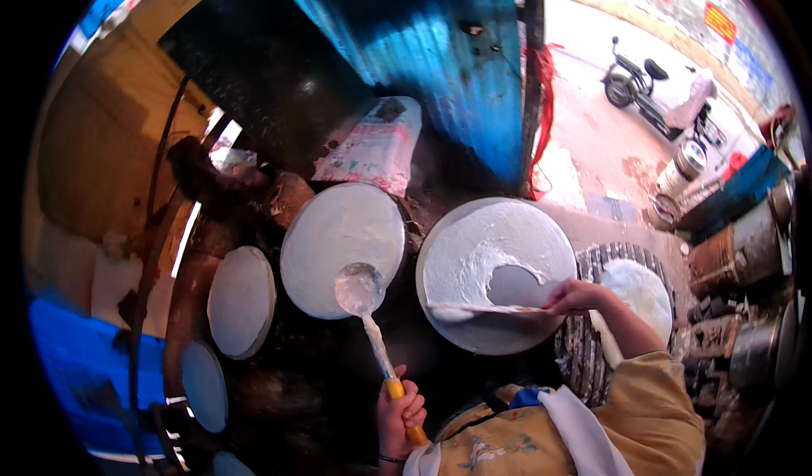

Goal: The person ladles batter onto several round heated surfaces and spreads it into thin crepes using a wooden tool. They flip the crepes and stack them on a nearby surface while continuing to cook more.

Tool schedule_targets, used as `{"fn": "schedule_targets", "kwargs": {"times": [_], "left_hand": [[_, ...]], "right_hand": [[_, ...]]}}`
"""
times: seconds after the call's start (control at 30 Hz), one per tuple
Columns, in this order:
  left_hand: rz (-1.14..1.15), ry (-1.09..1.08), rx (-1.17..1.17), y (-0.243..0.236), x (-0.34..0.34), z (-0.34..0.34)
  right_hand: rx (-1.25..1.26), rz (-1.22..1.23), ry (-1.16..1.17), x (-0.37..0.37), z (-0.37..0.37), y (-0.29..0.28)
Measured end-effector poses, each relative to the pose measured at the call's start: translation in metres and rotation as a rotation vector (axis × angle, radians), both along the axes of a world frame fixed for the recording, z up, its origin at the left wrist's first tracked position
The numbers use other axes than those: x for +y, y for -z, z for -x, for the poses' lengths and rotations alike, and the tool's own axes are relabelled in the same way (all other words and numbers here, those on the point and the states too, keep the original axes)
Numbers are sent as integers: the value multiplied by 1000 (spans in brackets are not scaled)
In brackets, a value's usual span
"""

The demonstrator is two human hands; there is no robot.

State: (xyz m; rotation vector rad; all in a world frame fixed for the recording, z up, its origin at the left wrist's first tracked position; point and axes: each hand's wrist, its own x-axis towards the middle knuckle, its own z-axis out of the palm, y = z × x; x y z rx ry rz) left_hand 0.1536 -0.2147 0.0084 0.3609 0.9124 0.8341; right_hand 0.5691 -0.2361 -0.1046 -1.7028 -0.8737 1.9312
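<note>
My left hand (400,412) grips the yellow handle of a metal ladle (357,286), whose batter-coated bowl is over a round white surface (338,231); I cannot tell whether that is a coated plate or a vessel of batter. In my right hand (568,298) is a thin stick spreader (474,309), lying across the round griddle (499,336) at right of centre. White batter (474,239) covers much of that griddle in an uneven ring around a bare middle.
Smaller round plates (241,302) stand left. A ridged rack (592,357) holds a pale sheet (630,290) at right, near metal drums (736,247). Behind are a printed sack (368,150) and blue corrugated panel (457,70). A scooter (660,95) stands outside.
</note>
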Motion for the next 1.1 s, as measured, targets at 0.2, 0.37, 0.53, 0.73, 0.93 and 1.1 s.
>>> {"fn": "schedule_targets", "kwargs": {"times": [0.2,0.37,0.53,0.73,0.93,1.1], "left_hand": [[60,-5,-153,24,-19,29],[38,-28,-160,20,-35,44],[-16,-77,-70,1,-78,74],[93,-149,-131,20,-122,122],[22,-110,-122,24,-132,145],[58,-58,-261,39,-150,165]], "right_hand": [[-23,-107,239,-87,-52,0],[77,-209,612,-43,15,25],[84,-86,318,-79,63,4],[527,-221,575,-53,217,31],[319,-109,909,-66,310,38],[225,-164,977,-124,255,49]]}}
